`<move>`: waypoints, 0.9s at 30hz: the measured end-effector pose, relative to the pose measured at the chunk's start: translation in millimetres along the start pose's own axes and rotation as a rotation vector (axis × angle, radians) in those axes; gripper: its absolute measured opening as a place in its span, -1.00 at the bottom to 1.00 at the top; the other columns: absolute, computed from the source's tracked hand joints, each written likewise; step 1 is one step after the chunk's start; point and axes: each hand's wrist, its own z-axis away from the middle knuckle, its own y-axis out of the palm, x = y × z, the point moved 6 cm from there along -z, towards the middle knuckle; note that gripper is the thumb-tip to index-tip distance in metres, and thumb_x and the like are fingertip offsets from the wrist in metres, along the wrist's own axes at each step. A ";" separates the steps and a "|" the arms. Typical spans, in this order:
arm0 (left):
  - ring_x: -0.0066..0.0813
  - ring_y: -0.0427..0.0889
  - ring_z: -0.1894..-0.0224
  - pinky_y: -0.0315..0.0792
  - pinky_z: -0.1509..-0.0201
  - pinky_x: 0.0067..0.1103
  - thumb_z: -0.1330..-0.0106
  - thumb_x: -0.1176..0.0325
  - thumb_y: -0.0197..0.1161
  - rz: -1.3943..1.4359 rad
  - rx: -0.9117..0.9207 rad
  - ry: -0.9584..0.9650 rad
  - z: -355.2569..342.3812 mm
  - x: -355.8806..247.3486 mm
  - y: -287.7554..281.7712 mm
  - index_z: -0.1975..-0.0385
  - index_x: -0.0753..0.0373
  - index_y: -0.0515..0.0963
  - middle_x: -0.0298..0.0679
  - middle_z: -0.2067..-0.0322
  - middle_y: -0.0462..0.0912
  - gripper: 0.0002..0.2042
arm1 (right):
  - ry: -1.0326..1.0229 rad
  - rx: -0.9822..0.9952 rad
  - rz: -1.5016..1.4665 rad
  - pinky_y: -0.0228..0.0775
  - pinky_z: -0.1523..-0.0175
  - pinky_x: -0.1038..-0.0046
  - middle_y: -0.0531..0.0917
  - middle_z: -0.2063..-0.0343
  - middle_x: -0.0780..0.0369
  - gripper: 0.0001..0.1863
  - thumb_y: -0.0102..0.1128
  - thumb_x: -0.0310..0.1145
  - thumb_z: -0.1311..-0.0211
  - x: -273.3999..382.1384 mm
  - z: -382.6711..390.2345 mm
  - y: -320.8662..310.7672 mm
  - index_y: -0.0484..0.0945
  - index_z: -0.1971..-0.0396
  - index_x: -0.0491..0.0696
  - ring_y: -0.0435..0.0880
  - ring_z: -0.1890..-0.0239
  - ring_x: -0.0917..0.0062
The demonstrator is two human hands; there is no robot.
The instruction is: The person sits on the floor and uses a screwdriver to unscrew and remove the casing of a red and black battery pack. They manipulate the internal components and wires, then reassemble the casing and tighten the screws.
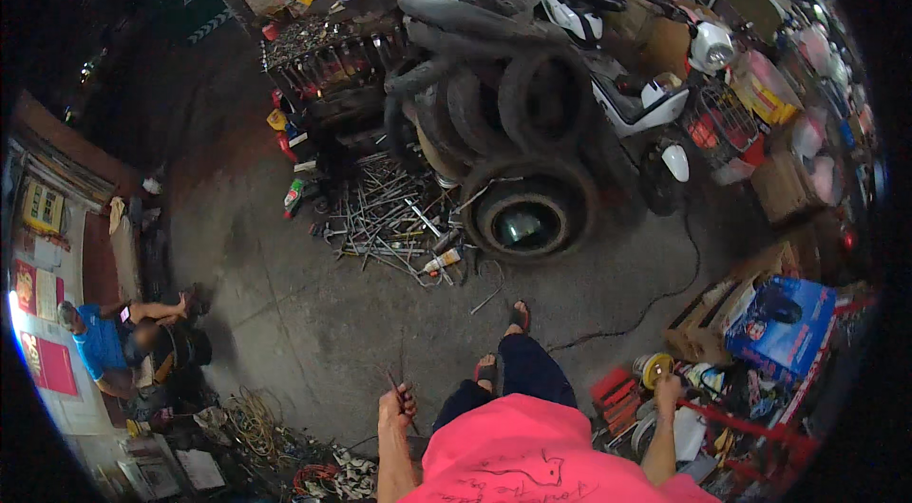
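My left hand (397, 404) is closed round a thin, dark, rod-like tool (390, 377) that points up and away from me. Its exact kind is too small to make out. On the right, my right hand (668, 391) has its fingers at the edge of a round yellow thing (653, 369), which looks like a roll or spool with a pale centre. It is just above a red slotted case (617, 398) among piled items.
Loose metal tools (389, 218) lie heaped ahead, beside stacked tyres (527, 208). A white scooter (636, 104) stands far right, a blue box (781, 327) nearer. A dark cable (622, 330) crosses the floor. Someone in blue (100, 337) sits at left, near tangled cords (256, 422).
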 end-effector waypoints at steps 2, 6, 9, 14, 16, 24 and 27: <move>-0.52 0.18 0.74 0.02 0.69 -0.56 -0.29 0.42 -0.01 0.012 -0.098 -0.042 -0.9 5.3 -17.3 0.44 0.27 0.47 -0.30 0.69 0.29 -0.87 | -0.036 0.059 0.133 0.35 0.23 0.07 0.59 0.51 -0.19 -0.55 0.04 -0.17 -0.18 -7.2 -14.8 38.2 0.57 0.52 -0.34 0.62 0.35 -0.04; -0.47 0.24 0.73 0.04 0.69 -0.56 -0.29 0.42 -0.05 -0.172 -0.312 -0.037 0.6 -3.8 -29.7 0.42 0.33 0.47 -0.21 0.67 0.37 -0.84 | -0.070 0.329 0.221 0.39 0.16 0.08 0.61 0.48 -0.17 -0.53 0.13 -0.11 -0.13 37.4 -27.7 62.5 0.60 0.49 -0.33 0.64 0.29 -0.03; -0.40 0.34 0.71 0.13 0.70 -0.51 -0.27 0.49 -0.04 -0.284 -0.330 0.023 -15.2 -34.2 -24.9 0.33 0.43 0.51 -0.10 0.62 0.49 -0.82 | -0.121 0.392 0.289 0.44 0.11 0.12 0.64 0.47 -0.14 -0.53 0.18 -0.07 -0.08 54.3 -49.3 81.1 0.62 0.48 -0.28 0.65 0.28 -0.01; -0.34 0.46 0.68 0.31 0.63 -0.38 -0.23 0.46 0.08 -0.893 -0.281 0.287 -51.7 -160.8 47.5 0.37 0.52 0.56 -0.08 0.68 0.53 -0.79 | -0.007 0.501 0.417 0.45 0.12 0.13 0.64 0.46 -0.12 -0.55 0.21 -0.05 -0.04 126.6 -85.0 94.9 0.64 0.48 -0.23 0.65 0.28 0.01; -0.21 0.55 0.61 0.40 0.51 -0.31 -0.17 0.41 0.15 -1.222 -0.239 0.461 -70.4 -220.9 89.9 0.43 0.47 0.60 -0.01 0.63 0.58 -0.79 | 0.021 0.502 0.378 0.43 0.10 0.12 0.64 0.38 -0.11 -0.59 0.23 -0.07 -0.03 204.5 -85.1 85.2 0.65 0.37 -0.17 0.65 0.22 0.05; -0.03 0.51 0.07 0.36 0.03 -0.18 -0.11 0.34 0.28 -2.088 -0.152 1.210 -140.3 -470.0 256.6 0.00 0.19 0.51 -0.09 0.27 0.58 -0.60 | -0.028 0.539 -0.086 0.44 0.39 0.42 0.63 0.61 0.12 -0.67 0.32 -0.23 -0.09 439.9 -24.2 179.4 0.63 0.43 -0.25 0.64 0.52 0.50; -0.02 0.40 -0.06 0.26 -0.09 -0.14 -0.06 0.34 0.33 -2.051 -0.224 1.449 -148.0 -544.9 282.2 -0.06 0.13 0.46 -0.09 0.20 0.52 -0.51 | 0.084 0.761 -0.384 0.40 0.43 0.51 0.63 0.57 0.26 -0.74 0.31 -0.31 -0.16 603.2 26.4 194.3 0.62 0.29 -0.22 0.56 0.52 0.64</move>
